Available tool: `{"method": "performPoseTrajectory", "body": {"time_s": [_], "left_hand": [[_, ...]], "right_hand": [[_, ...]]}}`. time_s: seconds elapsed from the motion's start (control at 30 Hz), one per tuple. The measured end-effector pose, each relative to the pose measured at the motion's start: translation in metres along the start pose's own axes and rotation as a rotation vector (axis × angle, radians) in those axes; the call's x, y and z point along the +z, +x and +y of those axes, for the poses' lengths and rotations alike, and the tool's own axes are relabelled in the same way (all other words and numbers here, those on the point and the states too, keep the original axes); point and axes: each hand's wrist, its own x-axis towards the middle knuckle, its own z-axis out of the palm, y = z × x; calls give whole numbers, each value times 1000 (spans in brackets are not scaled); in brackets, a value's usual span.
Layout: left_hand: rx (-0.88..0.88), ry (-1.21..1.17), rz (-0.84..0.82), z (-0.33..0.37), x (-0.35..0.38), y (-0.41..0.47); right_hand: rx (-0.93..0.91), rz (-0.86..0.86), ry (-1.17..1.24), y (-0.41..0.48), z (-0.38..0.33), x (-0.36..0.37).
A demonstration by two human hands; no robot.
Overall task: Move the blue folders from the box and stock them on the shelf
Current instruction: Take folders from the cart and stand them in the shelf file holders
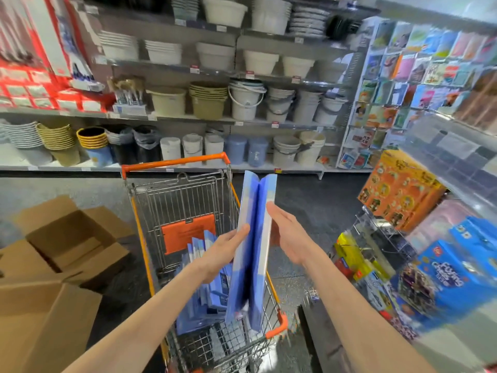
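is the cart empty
No, spare folders lie in the cart, below the held folders in the left hand.

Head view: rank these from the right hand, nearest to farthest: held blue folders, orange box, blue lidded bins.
1. The blue folders: touching the right hand, on its left.
2. The orange box: on the rack to the right.
3. The blue lidded bins: bottom shelf across the aisle.
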Motion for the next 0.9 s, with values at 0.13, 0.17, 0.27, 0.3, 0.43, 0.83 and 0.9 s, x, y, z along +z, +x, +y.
{"method": "performPoseTrajectory", "body": {"time_s": [0.13, 0.17, 0.27, 0.3, 0.43, 0.83, 0.9], "left_hand": [[10, -30, -72, -2, 3, -2], [11, -32, -86, -1, 4, -4], [8, -64, -97, 3, 6, -6], [9, -67, -103, 6, 5, -7], [17, -70, -121, 4, -3, -5], [170, 52, -170, 28, -39, 1], [212, 27, -204, 33, -47, 6]], "right_hand": [[-10, -46, 8, -5, -3, -10], [-12, -57, -1, -6, -4, -11], [-27, -92, -9, -8, -7, -15], [-32, -100, -10, -7, -8, -16], [-50, -130, 20, -4, -10, -14], [-129, -53, 101, 22, -19, 24], [-138, -32, 114, 22, -24, 31]]}}
